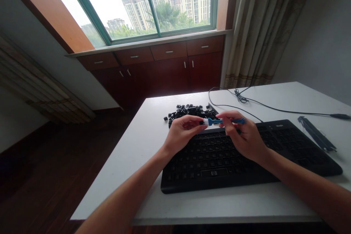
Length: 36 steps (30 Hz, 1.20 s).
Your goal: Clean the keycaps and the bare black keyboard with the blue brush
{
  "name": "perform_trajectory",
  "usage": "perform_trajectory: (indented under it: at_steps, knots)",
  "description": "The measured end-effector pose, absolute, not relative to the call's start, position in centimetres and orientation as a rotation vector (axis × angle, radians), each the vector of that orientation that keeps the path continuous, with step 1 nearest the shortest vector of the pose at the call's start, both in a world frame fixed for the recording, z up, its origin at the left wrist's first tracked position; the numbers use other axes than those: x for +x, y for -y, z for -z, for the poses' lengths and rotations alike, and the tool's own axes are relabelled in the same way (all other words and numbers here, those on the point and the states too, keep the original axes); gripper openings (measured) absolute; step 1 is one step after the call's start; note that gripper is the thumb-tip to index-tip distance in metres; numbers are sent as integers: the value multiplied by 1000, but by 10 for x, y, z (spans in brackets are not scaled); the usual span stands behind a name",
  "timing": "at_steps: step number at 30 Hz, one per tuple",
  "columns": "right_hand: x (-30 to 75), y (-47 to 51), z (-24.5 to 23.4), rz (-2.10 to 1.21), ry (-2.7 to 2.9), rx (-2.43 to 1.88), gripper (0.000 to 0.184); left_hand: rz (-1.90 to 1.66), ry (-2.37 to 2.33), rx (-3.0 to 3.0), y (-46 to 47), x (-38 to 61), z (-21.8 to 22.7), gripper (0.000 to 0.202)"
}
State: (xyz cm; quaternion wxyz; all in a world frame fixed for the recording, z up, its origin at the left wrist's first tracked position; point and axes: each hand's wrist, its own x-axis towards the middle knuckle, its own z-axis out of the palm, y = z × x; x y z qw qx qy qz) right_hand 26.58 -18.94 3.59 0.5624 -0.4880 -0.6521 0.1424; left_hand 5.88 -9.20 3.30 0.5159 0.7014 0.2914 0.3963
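Note:
My right hand (244, 133) is closed around a small blue brush (215, 121), held level above the keyboard. Its white bristles point left, into the fingertips of my left hand (184, 131). That hand pinches a small black keycap, mostly hidden by the fingers, with the bristles touching it or very close. Beneath both hands lies a black keyboard (216, 161) with its keycaps off and the bare key sockets showing. A heap of loose black keycaps (193, 110) sits just behind the left hand.
The white table (128, 153) carries everything. A black cable (274, 108) runs from the keyboard across the back right, partly bundled. Dark flat strips (316, 134) lie right of the keyboard. Beyond the table stand red-brown cabinets (161, 75) under a window.

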Motion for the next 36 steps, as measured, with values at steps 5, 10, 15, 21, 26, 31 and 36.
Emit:
perform_trajectory:
  at_steps: [5, 10, 15, 21, 26, 31, 36]
  knots:
    - [266, 191, -36, -343, 1582, -1086, 18, -982, -702, 1725, 93, 59, -36, 30]
    - [266, 194, -40, -315, 1679, -1054, 17, -1013, -708, 1779, 93, 58, -34, 27]
    - [266, 194, -44, -250, 1758, -986, 15, -1052, -696, 1871, 93, 57, -31, 26]
    - [266, 191, -40, -188, 1719, -989, 17, -1100, -688, 1908, 91, 56, -30, 24]
    - [268, 191, -36, -209, 1564, -1024, 16, -1100, -673, 1898, 90, 56, -28, 24]
    - [268, 193, -36, -190, 1600, -1006, 16, -1116, -684, 1930, 91, 56, -31, 21]
    - [266, 195, -38, -98, 1640, -1039, 13, -1154, -674, 1944, 93, 57, -33, 21]
